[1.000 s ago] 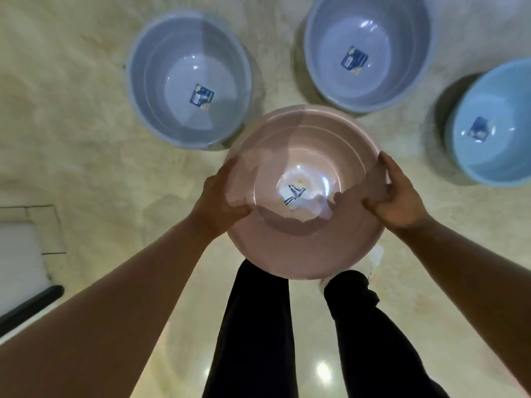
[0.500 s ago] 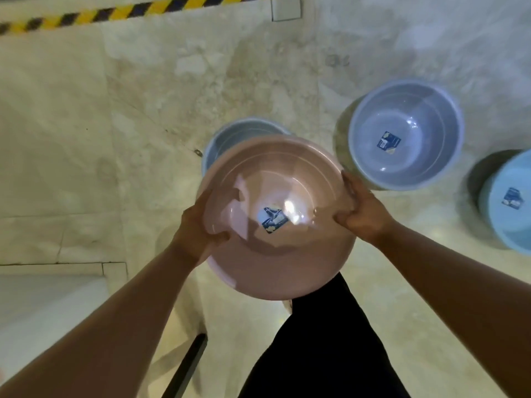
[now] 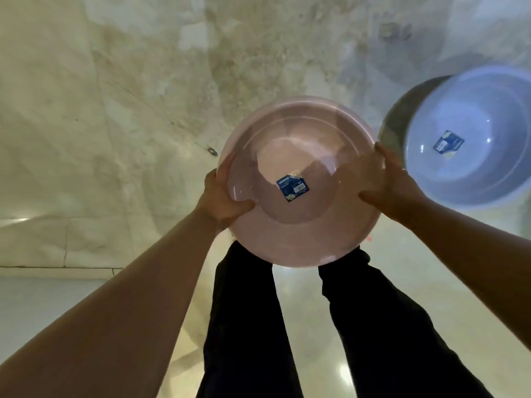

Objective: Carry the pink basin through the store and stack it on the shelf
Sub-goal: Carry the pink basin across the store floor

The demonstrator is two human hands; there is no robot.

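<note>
Gripped the pink basin [image 3: 298,156] at opposite rims, left hand [image 3: 222,198] and right hand [image 3: 386,186] both closed on it, thumbs inside, mouth up, above the marble floor [image 3: 115,110] and beside a blue basin [image 3: 471,139]. Judged mid-carry; no shelf visible. Next called for walking on, basin level, grip firm.

Pink basin [image 3: 301,225] with blue label [image 3: 293,188]; pale blue basin [image 3: 474,173]; beige marbled floor [image 3: 129,110]; black trousers [image 3: 244,326]
</note>
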